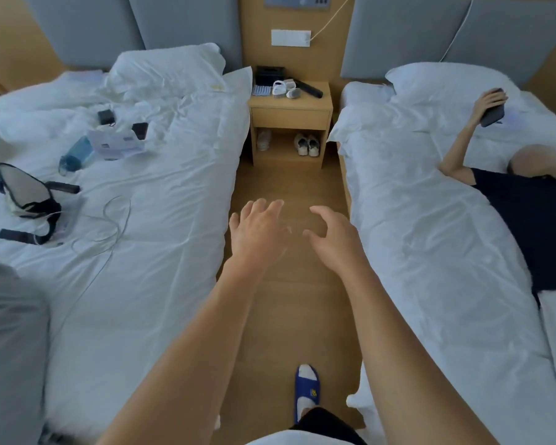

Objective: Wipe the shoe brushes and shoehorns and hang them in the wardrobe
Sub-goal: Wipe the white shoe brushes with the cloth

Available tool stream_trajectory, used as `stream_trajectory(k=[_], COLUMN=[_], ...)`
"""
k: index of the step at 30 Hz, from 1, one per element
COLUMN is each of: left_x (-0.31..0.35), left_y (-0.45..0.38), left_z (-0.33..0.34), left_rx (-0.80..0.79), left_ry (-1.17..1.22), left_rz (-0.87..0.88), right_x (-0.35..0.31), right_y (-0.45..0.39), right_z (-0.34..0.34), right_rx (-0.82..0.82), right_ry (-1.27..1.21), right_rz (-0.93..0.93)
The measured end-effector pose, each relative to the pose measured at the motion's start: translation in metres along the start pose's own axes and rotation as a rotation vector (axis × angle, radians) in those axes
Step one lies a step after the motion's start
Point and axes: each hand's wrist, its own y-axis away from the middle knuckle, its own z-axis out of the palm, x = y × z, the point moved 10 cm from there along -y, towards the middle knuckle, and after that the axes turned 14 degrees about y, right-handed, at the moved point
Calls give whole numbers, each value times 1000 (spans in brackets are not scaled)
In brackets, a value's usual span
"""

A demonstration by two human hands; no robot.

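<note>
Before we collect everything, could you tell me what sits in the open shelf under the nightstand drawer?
In the nightstand shelf, white sneakers sit on the right and a pale item, too dim to identify, on the left. The drawer's contents are hidden.

No text, brand, number or sign could be read anywhere in the view. The folded paper (118, 144) on the left bed carried dark printed blocks, too blurred to make out. The panel (296, 0) high on the wall between the headboards showed small markings, also illegible. The blue slipper (308, 385) on the floor bore a small yellow emblem, its shape unclear. The packet (262, 90) on the nightstand (291, 115) showed only stripes.
</note>
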Motion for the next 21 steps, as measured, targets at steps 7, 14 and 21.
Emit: stream_trajectory(k=[7,14,21], left_x=[55,78,84], left_y=[-105,-191,-293], left_z=[12,43,67], left_rx=[61,44,-9], left_ry=[30,21,30], left_rz=[8,3,22], right_x=[30,58,82], right_y=[-118,-198,-284], right_z=[-31,-44,-43], right_rx=[-62,-74,-67], right_ry=[-31,-47,-50], right_rz=[-5,-14,56])
